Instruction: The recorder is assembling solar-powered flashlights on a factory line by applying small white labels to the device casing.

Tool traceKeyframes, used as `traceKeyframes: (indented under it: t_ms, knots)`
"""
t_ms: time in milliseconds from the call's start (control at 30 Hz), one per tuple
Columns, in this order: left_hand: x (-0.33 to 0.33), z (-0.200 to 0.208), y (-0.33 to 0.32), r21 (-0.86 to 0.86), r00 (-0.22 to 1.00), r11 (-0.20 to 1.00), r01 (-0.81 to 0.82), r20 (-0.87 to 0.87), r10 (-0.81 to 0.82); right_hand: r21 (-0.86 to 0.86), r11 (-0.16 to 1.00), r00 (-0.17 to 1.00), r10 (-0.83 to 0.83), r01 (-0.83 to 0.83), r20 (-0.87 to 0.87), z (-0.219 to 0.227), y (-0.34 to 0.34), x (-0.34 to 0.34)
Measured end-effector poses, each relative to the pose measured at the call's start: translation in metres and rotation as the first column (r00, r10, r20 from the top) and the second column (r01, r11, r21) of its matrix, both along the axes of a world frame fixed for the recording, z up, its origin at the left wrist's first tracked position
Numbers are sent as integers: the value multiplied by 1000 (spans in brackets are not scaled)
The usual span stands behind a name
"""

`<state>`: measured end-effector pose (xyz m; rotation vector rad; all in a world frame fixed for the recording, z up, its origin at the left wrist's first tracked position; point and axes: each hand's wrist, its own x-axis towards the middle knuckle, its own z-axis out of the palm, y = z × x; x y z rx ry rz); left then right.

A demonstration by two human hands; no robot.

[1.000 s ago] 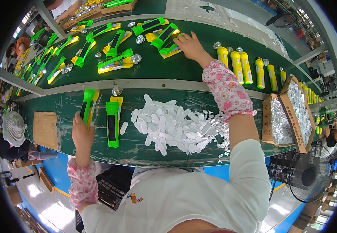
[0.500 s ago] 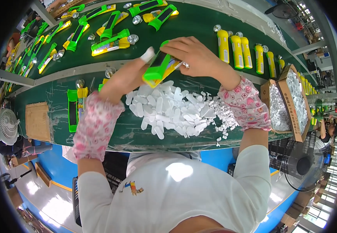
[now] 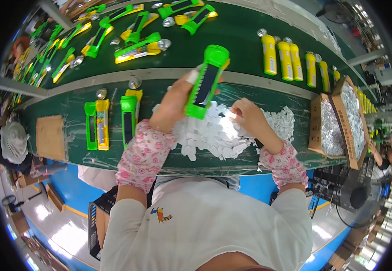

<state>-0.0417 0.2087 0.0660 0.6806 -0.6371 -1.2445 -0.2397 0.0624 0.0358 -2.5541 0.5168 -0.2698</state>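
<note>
Behind the green casing, left fingers mostly hidden

Bright floor glare, strongly bent edges

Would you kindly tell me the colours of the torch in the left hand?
The torch is green with a dark panel and some yellow; head view.

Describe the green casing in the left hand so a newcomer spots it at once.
Start at the green bench and find the heap of white strips near its middle. At the heap's far side, the left hand holds the green casing, dark panel facing the camera. Unlike the two green casings lying farther left, it is in a hand.
</note>
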Motion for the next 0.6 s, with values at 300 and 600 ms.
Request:
traceKeyframes:
  t_ms: [300,600]
  knots:
    - [-14,-4,-49,-117,971,991,60,-224,-85,76,997,743,-74,31,666,87,-12,0]
    - [-54,21,-80,-225,940,974,-19,-335,-59,-78,978,789,-109,194,605,106,-2,8]
